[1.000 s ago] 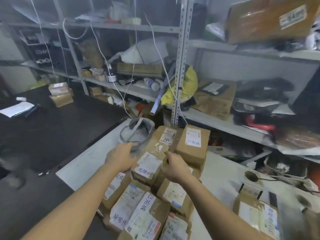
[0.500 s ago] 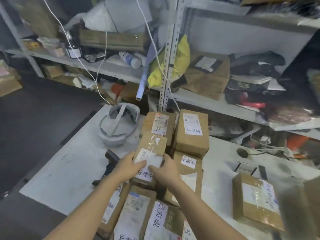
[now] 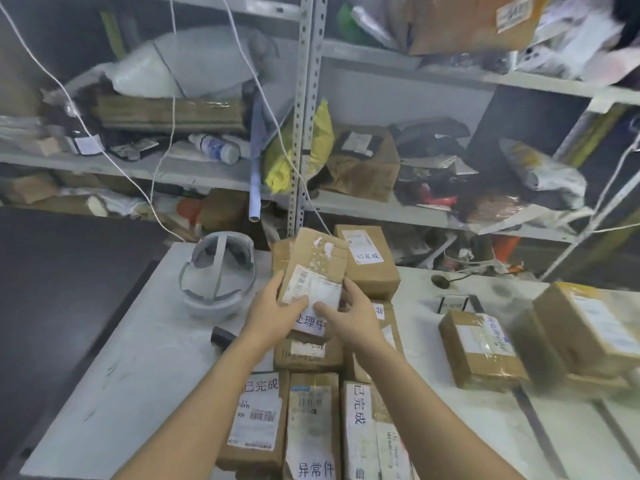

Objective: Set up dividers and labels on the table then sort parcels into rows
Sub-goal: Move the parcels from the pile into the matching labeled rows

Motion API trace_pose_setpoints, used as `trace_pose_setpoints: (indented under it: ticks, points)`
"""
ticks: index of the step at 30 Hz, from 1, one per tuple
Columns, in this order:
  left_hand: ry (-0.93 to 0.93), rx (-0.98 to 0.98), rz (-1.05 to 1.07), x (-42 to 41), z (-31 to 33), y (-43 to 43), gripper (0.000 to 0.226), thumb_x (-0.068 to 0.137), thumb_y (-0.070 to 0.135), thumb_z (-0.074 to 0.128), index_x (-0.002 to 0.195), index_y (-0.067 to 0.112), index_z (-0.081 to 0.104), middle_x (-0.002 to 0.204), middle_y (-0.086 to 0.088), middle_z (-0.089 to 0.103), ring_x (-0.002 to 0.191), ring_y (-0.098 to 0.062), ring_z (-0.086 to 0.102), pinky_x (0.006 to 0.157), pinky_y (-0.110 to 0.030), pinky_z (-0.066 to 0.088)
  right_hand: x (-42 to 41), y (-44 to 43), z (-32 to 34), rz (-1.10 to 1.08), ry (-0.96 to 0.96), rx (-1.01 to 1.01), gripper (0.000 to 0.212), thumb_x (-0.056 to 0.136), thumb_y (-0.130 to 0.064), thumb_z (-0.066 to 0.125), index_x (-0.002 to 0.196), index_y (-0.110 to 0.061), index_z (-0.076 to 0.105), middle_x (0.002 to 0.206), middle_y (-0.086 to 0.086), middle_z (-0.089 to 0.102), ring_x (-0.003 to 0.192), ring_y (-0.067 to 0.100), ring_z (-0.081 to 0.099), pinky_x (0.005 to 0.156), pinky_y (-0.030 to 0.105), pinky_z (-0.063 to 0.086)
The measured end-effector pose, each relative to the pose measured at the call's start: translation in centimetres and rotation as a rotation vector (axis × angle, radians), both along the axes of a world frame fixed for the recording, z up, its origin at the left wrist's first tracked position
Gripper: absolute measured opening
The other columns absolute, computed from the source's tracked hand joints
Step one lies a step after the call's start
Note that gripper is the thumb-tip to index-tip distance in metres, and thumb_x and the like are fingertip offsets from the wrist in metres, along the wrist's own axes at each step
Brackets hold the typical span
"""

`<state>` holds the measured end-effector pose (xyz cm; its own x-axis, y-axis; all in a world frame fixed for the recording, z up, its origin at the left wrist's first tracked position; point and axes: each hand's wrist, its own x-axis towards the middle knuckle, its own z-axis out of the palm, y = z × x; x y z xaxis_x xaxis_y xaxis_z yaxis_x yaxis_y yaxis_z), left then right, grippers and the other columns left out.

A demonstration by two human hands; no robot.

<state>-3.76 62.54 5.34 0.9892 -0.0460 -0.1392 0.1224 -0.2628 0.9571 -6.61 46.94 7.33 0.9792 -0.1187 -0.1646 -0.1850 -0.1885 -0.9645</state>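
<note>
While both hands grip it, the parcel (image 3: 313, 271) tilts lengthwise away.

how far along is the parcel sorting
Done: several labelled parcels lie side by side near the table edge. In hand: the left hand and right hand hold one taped parcel above the pile. Left: loose boxes at right; no dividers visible.
</note>
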Motion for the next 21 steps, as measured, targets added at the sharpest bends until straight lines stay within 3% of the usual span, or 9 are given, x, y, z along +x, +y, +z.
trace_pose_setpoints:
  ticks: [5,10,14,16,21]
  points:
    - [-0.142,-0.051,-0.034,-1.0,3.6,-3.4,0.061,0.09,0.018,0.07,0.14,0.037,0.041,0.12,0.013,0.063,0.104,-0.004,0.063,0.076,-0.023,0.056,-0.9,-3.1,3.7,-0.045,-0.115,0.012,0.048,0.084,-0.011,0.07,0.125,-0.035,0.059,0.113,-0.013,0.071,0.093,0.001,0.07,0.073,0.026,0.061]
    - [-0.201,-0.087,-0.066,-2.8,6.3,-8.9,0.069,0.089,0.02,0.071,0.145,0.039,0.035,0.122,0.018,0.06,0.106,-0.001,0.059,0.085,-0.028,0.055,-3.2,-8.6,6.2,-0.08,-0.172,0.008,0.047,0.085,-0.013,0.07,0.12,-0.04,0.055,0.113,-0.018,0.067,0.095,-0.004,0.065,0.072,0.02,0.057]
    - [-0.215,-0.1,-0.105,-5.2,8.0,-15.2,0.064,0.089,0.02,0.071,0.143,0.033,0.037,0.124,0.01,0.058,0.103,-0.005,0.06,0.073,-0.022,0.054,-5.9,-14.8,7.3,-0.115,-0.193,-0.026,0.054,0.082,-0.021,0.072,0.132,-0.033,0.055,0.12,-0.015,0.065,0.106,-0.002,0.061,0.081,0.025,0.057]
    - [-0.199,-0.131,-0.124,-6.8,8.4,-19.0,0.062,0.09,0.019,0.07,0.142,0.029,0.039,0.124,0.007,0.061,0.103,-0.01,0.064,0.069,-0.022,0.056,-7.6,-18.5,7.8,-0.113,-0.198,-0.032,0.05,0.083,-0.018,0.07,0.128,-0.033,0.057,0.119,-0.013,0.067,0.103,0.0,0.064,0.078,0.023,0.057]
    - [-0.203,-0.121,-0.164,-10.7,9.2,-28.9,0.063,0.09,0.02,0.069,0.145,0.031,0.039,0.126,0.006,0.062,0.108,-0.011,0.062,0.08,-0.028,0.056,-12.1,-28.2,8.9,-0.129,-0.211,-0.012,0.041,0.086,-0.01,0.068,0.116,-0.036,0.057,0.112,-0.012,0.068,0.1,0.001,0.064,0.075,0.021,0.056]
